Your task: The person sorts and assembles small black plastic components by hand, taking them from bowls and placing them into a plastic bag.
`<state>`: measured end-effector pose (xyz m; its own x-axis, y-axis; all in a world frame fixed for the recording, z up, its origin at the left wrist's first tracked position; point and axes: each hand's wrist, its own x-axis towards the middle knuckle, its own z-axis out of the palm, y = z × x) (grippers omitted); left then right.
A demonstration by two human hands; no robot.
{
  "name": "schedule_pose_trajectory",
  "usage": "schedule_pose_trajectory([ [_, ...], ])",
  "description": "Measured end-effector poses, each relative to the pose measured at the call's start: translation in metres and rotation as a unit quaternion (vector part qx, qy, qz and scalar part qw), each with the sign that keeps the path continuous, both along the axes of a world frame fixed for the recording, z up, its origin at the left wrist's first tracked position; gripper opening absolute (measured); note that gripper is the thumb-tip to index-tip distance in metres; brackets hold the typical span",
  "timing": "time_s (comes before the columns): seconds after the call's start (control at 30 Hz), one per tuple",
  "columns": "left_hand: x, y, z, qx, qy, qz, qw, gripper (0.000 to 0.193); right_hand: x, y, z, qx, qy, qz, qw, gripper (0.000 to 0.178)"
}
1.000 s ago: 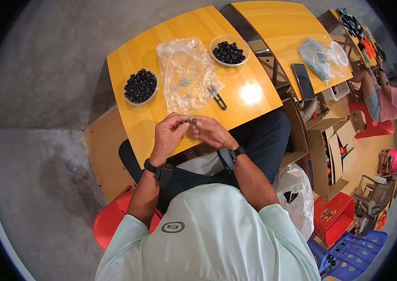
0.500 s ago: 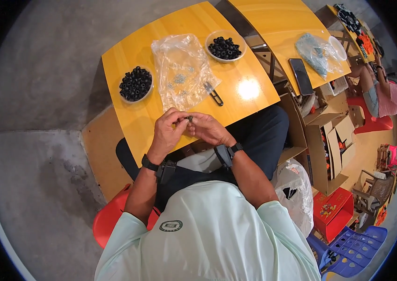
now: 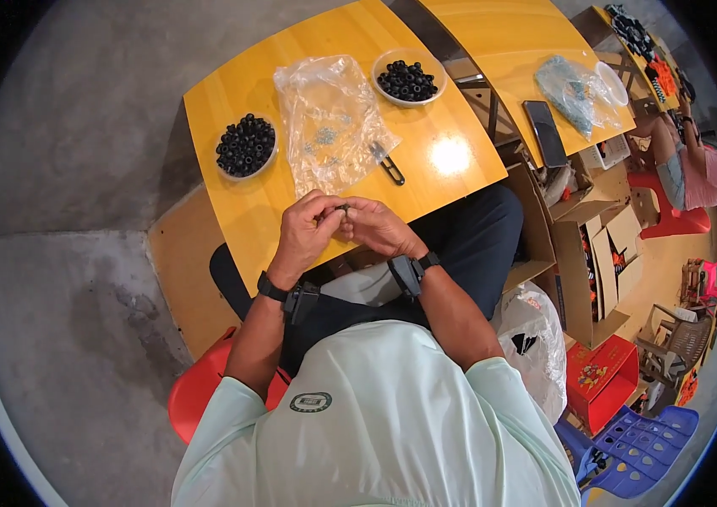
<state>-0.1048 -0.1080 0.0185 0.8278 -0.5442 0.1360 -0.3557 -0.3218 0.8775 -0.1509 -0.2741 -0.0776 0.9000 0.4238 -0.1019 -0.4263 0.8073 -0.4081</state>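
Over the near edge of the yellow table (image 3: 231,215), my left hand (image 3: 303,232) and my right hand (image 3: 382,230) meet fingertip to fingertip. Both pinch a small dark piece (image 3: 342,207), mostly covered by the fingers; its exact kind is too small to tell. Just beyond them lies a clear plastic bag (image 3: 316,93) with small silvery bits (image 3: 325,135) on it. Thread snips (image 3: 390,169) with a black handle rest at the bag's right edge. Two clear round tubs hold black hollow, bead-like parts: a heap (image 3: 246,145) at left, another (image 3: 407,81) at far right.
A second yellow table (image 3: 502,51) to the right carries a phone (image 3: 545,133) and a bag of bluish-grey bits (image 3: 565,89). Open cardboard boxes (image 3: 576,279), a white plastic bag (image 3: 536,329) and a red box (image 3: 599,372) stand at my right. Farther right sits another person (image 3: 705,173).
My fingers have shifted slightly around the dark piece, with the hands still together in nearly the same place. The tubs, bag and snips stay as they were.
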Motion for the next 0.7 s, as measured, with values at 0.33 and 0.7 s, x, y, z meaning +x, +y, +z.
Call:
schedule_pose_trajectory([
  [0.33,-0.003,0.0,-0.004,-0.031,0.026,0.011,0.999,0.017,0.0,-0.001,-0.002,0.003,-0.011,0.003,1.0,0.033],
  [0.7,0.004,0.008,-0.004,-0.035,0.147,-0.013,0.988,0.017,0.0,0.0,-0.003,0.001,-0.009,0.013,1.0,0.033],
])
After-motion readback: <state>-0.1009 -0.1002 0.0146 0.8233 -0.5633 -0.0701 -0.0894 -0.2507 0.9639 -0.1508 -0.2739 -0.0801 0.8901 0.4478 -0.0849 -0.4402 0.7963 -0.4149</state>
